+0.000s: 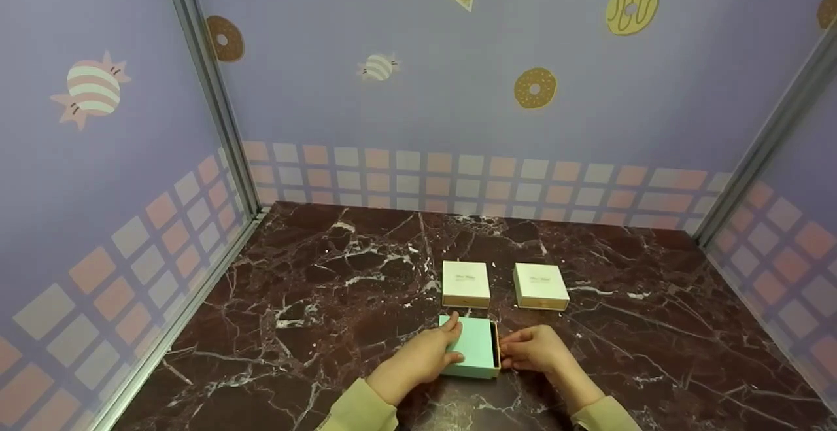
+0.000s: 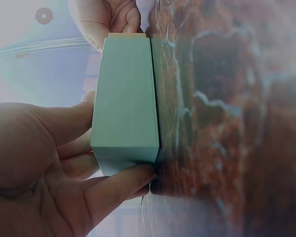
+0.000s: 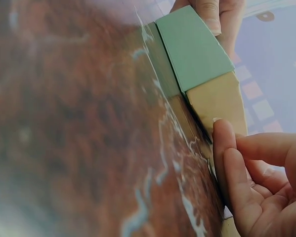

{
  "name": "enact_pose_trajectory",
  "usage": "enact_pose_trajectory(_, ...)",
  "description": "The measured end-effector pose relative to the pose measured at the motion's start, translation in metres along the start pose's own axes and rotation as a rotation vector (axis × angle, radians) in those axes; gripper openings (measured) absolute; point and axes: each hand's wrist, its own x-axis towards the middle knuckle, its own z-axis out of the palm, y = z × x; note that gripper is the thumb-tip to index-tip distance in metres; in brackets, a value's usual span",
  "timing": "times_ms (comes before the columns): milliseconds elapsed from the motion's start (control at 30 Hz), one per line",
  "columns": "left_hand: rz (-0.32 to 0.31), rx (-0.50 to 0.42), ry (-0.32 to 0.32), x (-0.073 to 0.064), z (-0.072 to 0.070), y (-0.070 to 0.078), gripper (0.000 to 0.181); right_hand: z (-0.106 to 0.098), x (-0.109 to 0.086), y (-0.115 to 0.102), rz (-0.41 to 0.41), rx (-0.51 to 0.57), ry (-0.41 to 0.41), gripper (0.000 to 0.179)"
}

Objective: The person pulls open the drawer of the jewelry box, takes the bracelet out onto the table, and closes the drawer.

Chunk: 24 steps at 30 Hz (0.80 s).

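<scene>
A mint-green drawer box lies flat near the front of the table. My left hand grips its green sleeve from the left, thumb on top and fingers round the far side and left end. The cream-yellow drawer sticks partly out of the sleeve's right end, and a dark gap shows at its top in the head view. At that end my right hand pinches the drawer with thumb and bent fingers. Whether a pull tab sits between the fingertips is hidden.
Two white-topped boxes with gold-coloured fronts stand just behind the green one: a left white box and a right white box. The dark red marbled table meets purple patterned walls at the back and both sides.
</scene>
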Motion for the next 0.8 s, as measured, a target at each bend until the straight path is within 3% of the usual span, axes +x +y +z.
enact_pose_trajectory(367, 0.005, 0.037, 0.028, 0.002, 0.001, 0.000, 0.068, -0.007, -0.002, -0.002, 0.011, -0.002, -0.008, 0.018)
enact_pose_trajectory(800, 0.002, 0.013, 0.015, 0.001, 0.000, 0.000, 0.068, -0.018, 0.002, 0.004, 0.023, 0.022, -0.056, 0.019)
